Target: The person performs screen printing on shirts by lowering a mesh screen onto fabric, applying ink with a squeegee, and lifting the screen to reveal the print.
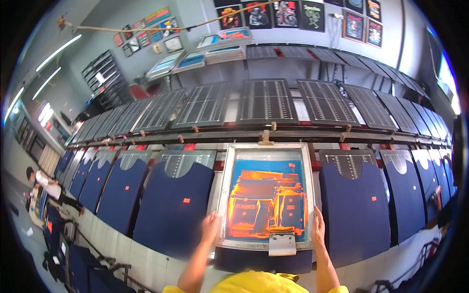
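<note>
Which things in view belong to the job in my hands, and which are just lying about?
Seemingly part of it:
printing frame, your left hand and right hand at its sides
orange ink inside it
squeegee-like tool at its near edge
navy shirts either side

Seemingly just around:
stacked frames at the back
wall pictures
dark rack

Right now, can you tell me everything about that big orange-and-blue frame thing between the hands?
The rectangular frame has a silvery, metal-looking rim around a blue sheet smeared with orange paint-like stuff. It faces up above dark-blue cloth; whether they touch is hidden. The left grip, blurry, is at its left edge and the right grip at its right, both toward the near end. A grey, metal-looking tool rests there, overhanging the rim.
</note>
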